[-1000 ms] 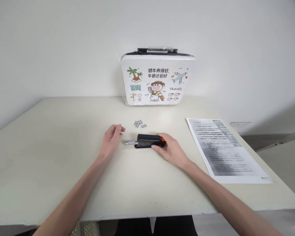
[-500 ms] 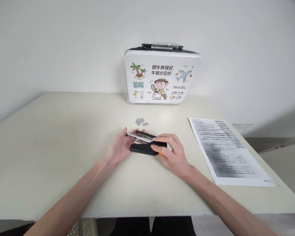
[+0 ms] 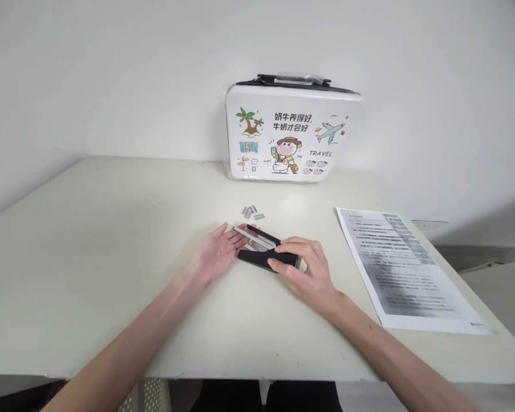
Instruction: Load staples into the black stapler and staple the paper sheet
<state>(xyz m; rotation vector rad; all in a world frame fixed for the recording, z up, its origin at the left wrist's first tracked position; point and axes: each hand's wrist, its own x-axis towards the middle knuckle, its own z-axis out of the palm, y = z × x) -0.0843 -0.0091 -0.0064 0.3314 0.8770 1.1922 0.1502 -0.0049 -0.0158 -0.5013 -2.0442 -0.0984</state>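
Observation:
A black stapler (image 3: 261,258) lies on its side, spread wide so that its silver staple channel shows between the black arms. My right hand (image 3: 309,266) grips its hinge end, thumb and fingers on the black body. Palm up, my left hand (image 3: 217,252) rests at the stapler's other end with its fingers stretched out. Those fingertips pass behind the channel's tip and are partly hidden; whether they touch it I cannot tell. Just beyond the stapler sits a small group of grey staple strips (image 3: 253,213).
Everything stands on a pale table (image 3: 90,263). At the back, against the wall, is a white case (image 3: 294,134) with cartoon prints and a black handle. A printed sheet of paper (image 3: 407,269) lies to the right, near the table's right edge.
My left fingers have opened out from around the stapler's front end. The stapler has turned slightly in my right hand. The whole view has shifted a little.

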